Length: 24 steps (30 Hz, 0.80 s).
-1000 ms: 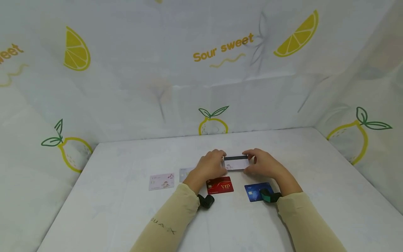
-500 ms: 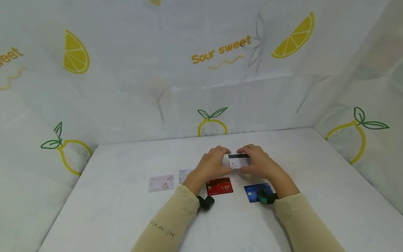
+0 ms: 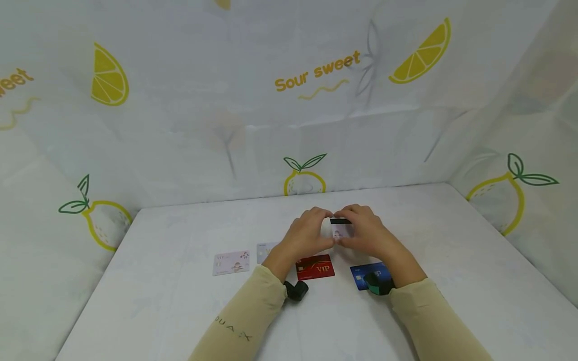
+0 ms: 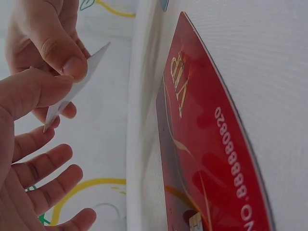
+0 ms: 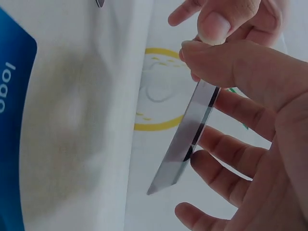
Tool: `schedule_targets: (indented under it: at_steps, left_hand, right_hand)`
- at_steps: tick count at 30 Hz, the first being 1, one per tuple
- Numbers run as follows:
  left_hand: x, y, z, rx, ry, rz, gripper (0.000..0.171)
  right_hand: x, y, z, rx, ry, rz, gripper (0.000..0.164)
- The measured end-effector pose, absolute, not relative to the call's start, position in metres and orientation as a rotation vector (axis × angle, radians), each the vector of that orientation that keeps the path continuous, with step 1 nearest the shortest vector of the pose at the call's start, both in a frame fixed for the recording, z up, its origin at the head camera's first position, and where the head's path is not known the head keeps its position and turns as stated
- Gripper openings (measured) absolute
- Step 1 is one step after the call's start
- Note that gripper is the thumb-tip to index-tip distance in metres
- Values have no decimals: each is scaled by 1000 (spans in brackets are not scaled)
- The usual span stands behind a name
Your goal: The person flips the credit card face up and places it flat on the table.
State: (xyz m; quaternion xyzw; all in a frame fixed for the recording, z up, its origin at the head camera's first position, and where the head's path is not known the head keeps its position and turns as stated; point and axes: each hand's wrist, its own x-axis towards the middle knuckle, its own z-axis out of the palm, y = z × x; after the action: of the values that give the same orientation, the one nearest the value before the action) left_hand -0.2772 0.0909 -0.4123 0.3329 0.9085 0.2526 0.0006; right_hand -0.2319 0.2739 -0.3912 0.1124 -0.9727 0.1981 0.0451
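Observation:
A white plastic card [image 3: 341, 229] with a black magnetic stripe is held up over the table, stripe side facing me. My left hand [image 3: 308, 233] pinches its left end by the long edges, thumb below and index finger above. From the other side my right hand [image 3: 367, 231] grips the same card and covers its right part. The thumb tips nearly meet, as the left wrist view shows beside the card [image 4: 96, 57]. In the right wrist view the card [image 5: 180, 139] slants past the right fingers. A red VIP card [image 3: 316, 267] lies just below the left hand.
A blue card [image 3: 358, 275] lies under the right wrist, partly hidden by the wrist camera [image 3: 375, 284]. To the left lie a pale pink VIP card [image 3: 231, 263] and a pale blue card [image 3: 265, 250] half covered by the left forearm. A lemon-print cloth [image 3: 189, 150] hangs behind the table.
The right hand has slid left along the card, covering more of it, and the hands have come together. The left hand and card have shifted slightly right and away.

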Motion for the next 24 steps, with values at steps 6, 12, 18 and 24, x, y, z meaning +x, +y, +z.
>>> schedule_targets:
  at_steps: [6, 12, 18, 24]
  left_hand:
    - [-278, 91, -411, 1021, 2845, 787, 67]
    - [-279, 91, -414, 980, 2819, 765, 72]
    - [-279, 92, -414, 963, 2809, 747, 72]
    - [-278, 92, -414, 952, 2796, 739, 68]
  right_hand:
    - [-234, 283, -392, 350, -2961, 887, 59]
    - [-236, 293, -392, 344, -2900, 1282, 57]
    - [-236, 297, -390, 339, -2799, 1594, 56]
    - [-235, 300, -391, 378, -2722, 1758, 55]
